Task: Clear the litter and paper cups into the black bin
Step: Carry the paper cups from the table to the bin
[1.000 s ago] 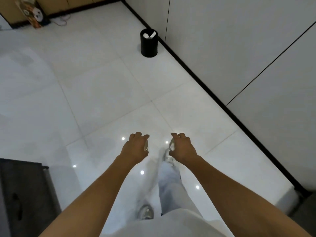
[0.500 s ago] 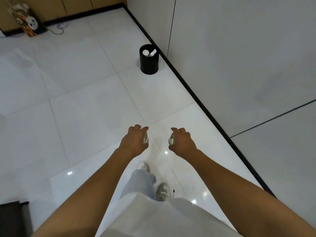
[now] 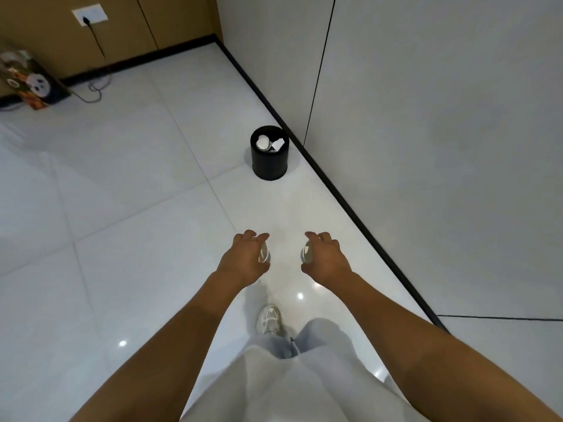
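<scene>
The left hand (image 3: 243,258) and the right hand (image 3: 327,258) are stretched forward over the white floor (image 3: 137,208), and each one is closed around a paper cup: the left cup (image 3: 264,253) and the right cup (image 3: 307,252) show only their rims between the fingers. The black bin (image 3: 269,161) stands on the floor farther ahead, close to the dark skirting of the wall (image 3: 426,132). Inside the bin lie a white cup (image 3: 262,142) and some paper litter (image 3: 277,144).

The floor (image 3: 128,184) is glossy pale tile, mirroring ceiling lights. The black bin (image 3: 269,164) looks smooth and matt, with white paper litter (image 3: 269,144) inside. The far wall panels (image 3: 128,32) look like matt brown wood; the side wall (image 3: 426,132) is smooth, matt grey.
</scene>
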Demonstrator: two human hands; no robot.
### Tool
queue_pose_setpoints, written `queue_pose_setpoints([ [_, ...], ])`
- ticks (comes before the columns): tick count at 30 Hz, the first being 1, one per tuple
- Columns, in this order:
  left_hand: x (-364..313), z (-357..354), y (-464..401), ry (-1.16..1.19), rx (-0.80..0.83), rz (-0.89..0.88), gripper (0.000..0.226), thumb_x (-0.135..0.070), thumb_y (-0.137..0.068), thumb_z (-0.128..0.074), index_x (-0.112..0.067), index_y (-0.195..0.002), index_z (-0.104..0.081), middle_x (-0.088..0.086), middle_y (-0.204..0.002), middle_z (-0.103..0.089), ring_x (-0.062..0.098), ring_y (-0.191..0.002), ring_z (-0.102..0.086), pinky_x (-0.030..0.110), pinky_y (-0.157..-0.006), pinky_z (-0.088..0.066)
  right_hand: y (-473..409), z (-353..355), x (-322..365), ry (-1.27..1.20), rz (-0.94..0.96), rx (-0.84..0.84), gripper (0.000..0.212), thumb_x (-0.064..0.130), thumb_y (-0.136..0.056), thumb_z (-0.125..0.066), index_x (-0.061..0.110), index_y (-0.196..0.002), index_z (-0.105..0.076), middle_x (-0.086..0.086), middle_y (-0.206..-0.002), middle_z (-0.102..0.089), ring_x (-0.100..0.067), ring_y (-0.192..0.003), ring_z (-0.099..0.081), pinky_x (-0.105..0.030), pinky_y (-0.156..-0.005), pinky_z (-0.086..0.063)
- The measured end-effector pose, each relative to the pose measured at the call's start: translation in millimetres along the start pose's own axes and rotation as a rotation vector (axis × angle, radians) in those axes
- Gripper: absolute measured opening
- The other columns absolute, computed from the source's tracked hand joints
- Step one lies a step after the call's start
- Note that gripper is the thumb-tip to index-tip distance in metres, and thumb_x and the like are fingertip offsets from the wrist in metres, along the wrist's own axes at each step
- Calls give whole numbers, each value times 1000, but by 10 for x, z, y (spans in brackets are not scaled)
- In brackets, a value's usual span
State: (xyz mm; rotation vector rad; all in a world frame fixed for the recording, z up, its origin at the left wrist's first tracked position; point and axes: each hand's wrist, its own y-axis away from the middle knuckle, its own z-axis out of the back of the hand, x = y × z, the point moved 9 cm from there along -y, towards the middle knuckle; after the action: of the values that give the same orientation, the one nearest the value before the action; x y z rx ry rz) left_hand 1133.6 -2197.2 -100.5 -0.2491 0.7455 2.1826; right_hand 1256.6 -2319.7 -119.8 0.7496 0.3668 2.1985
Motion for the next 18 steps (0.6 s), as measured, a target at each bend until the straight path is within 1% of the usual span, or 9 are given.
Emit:
queue_pose_setpoints([
  [5,31,417,-798,8,11,-5,64,-29,-88,-59,-25,-146,-31,0,-143,-35,20,-133,-28,37,-96,-46,-832,405,186,18,-29,24,70,19,-82,-67,22,-143,-33,-6,-135,-36,-27,-122,-37,-34,-83,-45],
  [11,131,942,-1964,36,-5,50,65,-30,-88,-62,-23,-146,-32,2,-144,-34,21,-133,-29,36,-102,-42,-2032,864,378,53,-5,71,71,20,-82,-68,20,-143,-32,-8,-136,-36,-28,-124,-37,-38,-89,-47],
  [15,152,1335,-2748,37,-29,73,65,-29,-88,-62,-22,-145,-32,3,-142,-36,22,-131,-30,41,-99,-45,-2950,1196,554,55,22,86,71,19,-82,-68,19,-143,-32,-8,-136,-36,-28,-123,-37,-37,-87,-47],
  [18,220,1586,-3287,30,-54,106,65,-29,-88,-61,-23,-145,-31,3,-142,-37,22,-132,-31,39,-98,-47,-3588,1408,733,81,42,99,72,19,-82,-67,19,-145,-30,-8,-137,-36,-29,-125,-36,-37,-87,-47],
])
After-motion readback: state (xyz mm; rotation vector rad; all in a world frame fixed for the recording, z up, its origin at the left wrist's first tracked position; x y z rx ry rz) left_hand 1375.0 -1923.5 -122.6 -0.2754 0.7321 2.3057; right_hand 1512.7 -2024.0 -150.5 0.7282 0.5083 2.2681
